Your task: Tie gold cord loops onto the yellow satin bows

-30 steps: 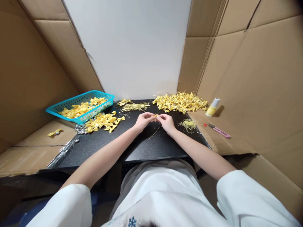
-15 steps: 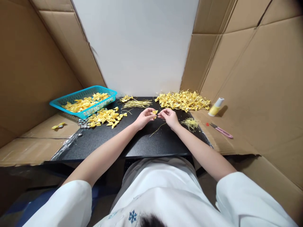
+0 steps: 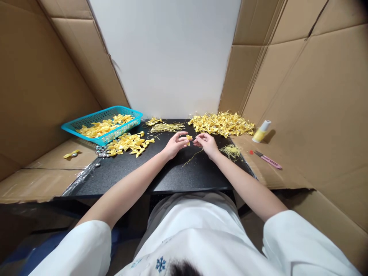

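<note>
Above the black table, my left hand (image 3: 174, 145) pinches a small yellow ribbon bow (image 3: 189, 138) between thumb and fingers. My right hand (image 3: 208, 145) is closed just to the right of the bow, thumb and fingertips together. A thin yellow cord (image 3: 192, 157) trails from under my right hand onto the tabletop, and its upper end is hidden, so its link to the fingers is only partly visible. Straight cut cords (image 3: 167, 127) lie in a bundle behind my left hand. A tangle of thin cord (image 3: 231, 151) sits to the right of my right hand.
A turquoise basket (image 3: 67, 125) of yellow bows stands at the left, with loose bows (image 3: 129, 143) and silvery beads (image 3: 102, 150) before it. Corded bows (image 3: 222, 123) form a heap at back right. A thread spool (image 3: 261, 131) and pink-handled snips (image 3: 268, 160) rest on cardboard at right.
The bow has turned in my left fingers, so more of its shape shows. Both hands stay in nearly the same place; the view has shifted slightly.
</note>
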`<state>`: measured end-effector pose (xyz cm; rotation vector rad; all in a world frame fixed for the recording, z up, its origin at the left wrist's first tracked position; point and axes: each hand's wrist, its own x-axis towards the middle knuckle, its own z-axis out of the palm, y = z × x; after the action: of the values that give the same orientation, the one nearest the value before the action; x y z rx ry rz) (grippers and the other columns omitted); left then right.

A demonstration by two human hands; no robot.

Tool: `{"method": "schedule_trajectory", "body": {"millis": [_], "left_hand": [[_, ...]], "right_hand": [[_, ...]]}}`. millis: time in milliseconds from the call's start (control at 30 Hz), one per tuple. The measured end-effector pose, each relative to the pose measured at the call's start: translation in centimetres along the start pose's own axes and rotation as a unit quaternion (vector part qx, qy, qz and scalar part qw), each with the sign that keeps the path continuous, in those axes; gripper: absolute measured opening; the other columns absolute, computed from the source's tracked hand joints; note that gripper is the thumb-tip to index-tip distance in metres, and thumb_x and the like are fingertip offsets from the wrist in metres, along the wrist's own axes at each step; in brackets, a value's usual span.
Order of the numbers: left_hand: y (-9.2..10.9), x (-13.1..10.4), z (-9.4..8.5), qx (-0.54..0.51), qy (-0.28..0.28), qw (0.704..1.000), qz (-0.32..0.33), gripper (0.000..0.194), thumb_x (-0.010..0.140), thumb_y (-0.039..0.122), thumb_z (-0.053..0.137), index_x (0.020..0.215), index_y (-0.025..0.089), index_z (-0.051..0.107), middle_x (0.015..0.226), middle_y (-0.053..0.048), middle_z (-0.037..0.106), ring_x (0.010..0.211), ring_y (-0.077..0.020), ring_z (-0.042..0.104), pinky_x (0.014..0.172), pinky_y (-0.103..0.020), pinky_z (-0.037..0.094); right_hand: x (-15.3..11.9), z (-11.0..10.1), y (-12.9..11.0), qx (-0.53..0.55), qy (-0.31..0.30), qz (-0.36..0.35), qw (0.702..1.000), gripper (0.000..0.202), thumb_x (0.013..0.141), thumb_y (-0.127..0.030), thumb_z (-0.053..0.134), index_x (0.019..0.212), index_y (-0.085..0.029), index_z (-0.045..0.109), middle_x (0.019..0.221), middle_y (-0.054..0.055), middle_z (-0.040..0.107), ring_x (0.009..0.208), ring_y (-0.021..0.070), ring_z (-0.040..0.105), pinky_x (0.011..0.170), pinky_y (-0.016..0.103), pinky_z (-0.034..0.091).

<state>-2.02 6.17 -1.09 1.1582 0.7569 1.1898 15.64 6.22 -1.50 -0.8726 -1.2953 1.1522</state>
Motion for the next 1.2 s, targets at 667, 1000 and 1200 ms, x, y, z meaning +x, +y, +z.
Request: {"method": "schedule_trajectory", "body": {"millis": [667, 1000, 1200], "left_hand": [[-0.11, -0.07, 0.13, 0.034, 0.005, 0.999, -0.008, 0.058, 0.058, 0.022, 0.085, 0.11, 0.02, 0.059, 0.073, 0.003, 0.067, 0.079, -0.0137, 0.067, 0.076, -0.027, 0.049], [-0.57, 0.3, -0.23, 0.13, 0.058, 0.987, 0.071, 0.026, 0.054, 0.03, 0.085, 0.069, 0.017, 0.069, 0.072, 0.0, 0.067, 0.062, -0.0097, 0.054, 0.059, -0.023, 0.042], [-0.35, 0.03, 0.22, 0.086, 0.035, 0.995, 0.028, 0.03, 0.052, 0.03, 0.086, 0.074, 0.014, 0.074, 0.078, -0.005, 0.072, 0.071, -0.0151, 0.063, 0.07, -0.028, 0.05]], "right_hand": [[0.02, 0.18, -0.18, 0.005, -0.002, 0.1, 0.995, 0.026, 0.065, -0.033, 0.081, 0.069, -0.018, 0.06, 0.057, -0.003, 0.061, 0.055, 0.0088, 0.057, 0.062, 0.025, 0.051], [0.0, 0.11, -0.13, 0.023, -0.01, 0.11, 0.994, 0.027, 0.06, -0.033, 0.084, 0.073, -0.019, 0.065, 0.072, -0.002, 0.066, 0.073, 0.0103, 0.063, 0.064, 0.021, 0.048], [-0.03, 0.15, -0.25, 0.052, -0.021, 0.144, 0.988, 0.025, 0.064, -0.031, 0.083, 0.073, -0.019, 0.063, 0.075, -0.001, 0.07, 0.075, 0.0132, 0.069, 0.068, 0.024, 0.053]]}}
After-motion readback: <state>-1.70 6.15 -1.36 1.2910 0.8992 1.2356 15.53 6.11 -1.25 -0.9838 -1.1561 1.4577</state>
